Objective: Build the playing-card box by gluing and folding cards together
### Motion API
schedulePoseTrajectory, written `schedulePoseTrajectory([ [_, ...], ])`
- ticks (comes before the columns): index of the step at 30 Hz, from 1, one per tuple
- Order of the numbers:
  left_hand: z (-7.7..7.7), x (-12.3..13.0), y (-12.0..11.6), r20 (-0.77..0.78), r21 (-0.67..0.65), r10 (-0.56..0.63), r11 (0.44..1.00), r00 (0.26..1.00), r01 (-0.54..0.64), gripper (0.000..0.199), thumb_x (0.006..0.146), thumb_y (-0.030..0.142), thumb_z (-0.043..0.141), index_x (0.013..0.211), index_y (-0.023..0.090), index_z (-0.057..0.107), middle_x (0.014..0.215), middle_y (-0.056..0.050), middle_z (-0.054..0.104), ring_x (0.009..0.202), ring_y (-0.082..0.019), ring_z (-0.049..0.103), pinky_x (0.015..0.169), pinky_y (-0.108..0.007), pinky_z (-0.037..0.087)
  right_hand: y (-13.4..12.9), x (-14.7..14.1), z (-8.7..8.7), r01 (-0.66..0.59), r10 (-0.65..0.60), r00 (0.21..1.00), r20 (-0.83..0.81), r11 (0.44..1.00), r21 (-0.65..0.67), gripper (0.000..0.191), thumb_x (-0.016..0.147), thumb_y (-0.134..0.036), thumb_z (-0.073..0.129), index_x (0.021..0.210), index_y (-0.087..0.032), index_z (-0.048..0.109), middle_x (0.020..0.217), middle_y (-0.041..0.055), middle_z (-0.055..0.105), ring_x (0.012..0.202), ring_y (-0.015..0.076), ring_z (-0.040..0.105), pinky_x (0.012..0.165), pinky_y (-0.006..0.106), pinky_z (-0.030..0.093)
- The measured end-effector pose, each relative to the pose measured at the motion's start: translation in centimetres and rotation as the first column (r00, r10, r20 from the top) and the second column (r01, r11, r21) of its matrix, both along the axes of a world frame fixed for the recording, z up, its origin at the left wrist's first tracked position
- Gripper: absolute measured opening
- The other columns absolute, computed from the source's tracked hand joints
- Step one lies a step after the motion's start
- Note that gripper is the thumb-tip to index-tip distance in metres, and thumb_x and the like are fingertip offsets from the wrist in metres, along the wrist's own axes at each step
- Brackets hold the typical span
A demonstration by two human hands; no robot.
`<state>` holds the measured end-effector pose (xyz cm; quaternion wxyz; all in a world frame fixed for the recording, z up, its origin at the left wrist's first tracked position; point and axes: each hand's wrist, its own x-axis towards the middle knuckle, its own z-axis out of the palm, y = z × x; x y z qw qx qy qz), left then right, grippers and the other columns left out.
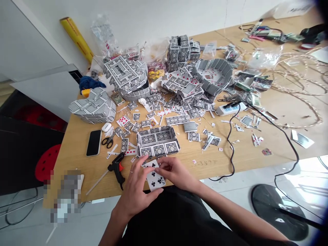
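Observation:
A five of clubs playing card is held face up near the table's front edge, just above my lap. My left hand holds it from the left, with the thumb along its lower edge and the fingers about its upper left side. From the right, my right hand pinches the card's right side between thumb and curled fingers. Just beyond both hands stands a shallow open box covered in patterned card backs. A black glue gun lies left of my left hand, its glue stick pointing toward the table edge.
Left lie a phone, scissors and a white earbud case. Card-covered boxes, including a heart-shaped one and a round one, stand behind cut card scraps. A power strip trails a black cable across the right side.

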<state>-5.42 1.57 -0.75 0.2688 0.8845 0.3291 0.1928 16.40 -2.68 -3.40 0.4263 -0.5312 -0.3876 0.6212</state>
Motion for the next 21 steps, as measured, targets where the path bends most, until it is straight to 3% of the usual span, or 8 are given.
schedulePoseTrajectory([
  [6, 0.4, -0.2, 0.0, -0.011, -0.008, -0.021, 1.0, 1.0, 0.021, 0.032, 0.091, 0.033, 0.08, 0.117, 0.025, 0.064, 0.152, -0.016, 0.064, 0.141, -0.035, 0.063, 0.115, -0.052, 0.056, 0.2, -0.2, 0.1, -0.068, 0.062, 0.986, 0.154, 0.997, 0.031, 0.027, 0.094, -0.046, 0.077, 0.105, -0.021, 0.073, 0.065, -0.0015, 0.071, 0.06, 0.0168, 0.061, 0.057, 0.028, 0.046],
  [13, -0.1, -0.8, 0.8, 0.148, -0.07, 0.092, 0.994, 0.985, -0.083, 0.012, 0.1, 0.033, 0.073, 0.108, 0.025, 0.07, 0.144, -0.014, 0.07, 0.131, -0.029, 0.07, 0.11, -0.046, 0.059, 1.0, -0.8, 1.2, -0.039, 0.038, 0.967, -0.25, 0.999, 0.002, 0.056, 0.094, -0.076, 0.067, 0.095, -0.021, 0.076, 0.086, 0.0026, 0.069, 0.081, 0.0195, 0.068, 0.073, 0.036, 0.068],
  [17, -1.2, -1.1, 0.8, 0.237, -0.235, 0.225, 0.957, 0.945, -0.169, 0.015, 0.103, 0.035, 0.07, 0.114, 0.025, 0.072, 0.145, -0.013, 0.071, 0.135, -0.03, 0.069, 0.113, -0.048, 0.058, 0.9, -1.7, 1.1, 0.031, -0.015, 0.946, -0.323, 0.998, 0.045, 0.049, 0.094, -0.067, 0.075, 0.116, -0.023, 0.078, 0.102, 0.0052, 0.075, 0.097, 0.0213, 0.072, 0.089, 0.04, 0.067],
  [21, -2.0, -0.6, 0.2, 0.355, -0.503, 0.368, 0.85, 0.859, -0.156, 0.02, 0.103, 0.041, 0.07, 0.108, 0.022, 0.074, 0.146, -0.016, 0.071, 0.139, -0.033, 0.068, 0.113, -0.047, 0.059, 0.5, -2.6, 0.9, 0.111, -0.085, 0.971, -0.222, 0.988, 0.105, 0.058, 0.089, -0.054, 0.087, 0.138, -0.027, 0.071, 0.123, 0.0095, 0.075, 0.116, 0.0261, 0.072, 0.1, 0.043, 0.062],
])
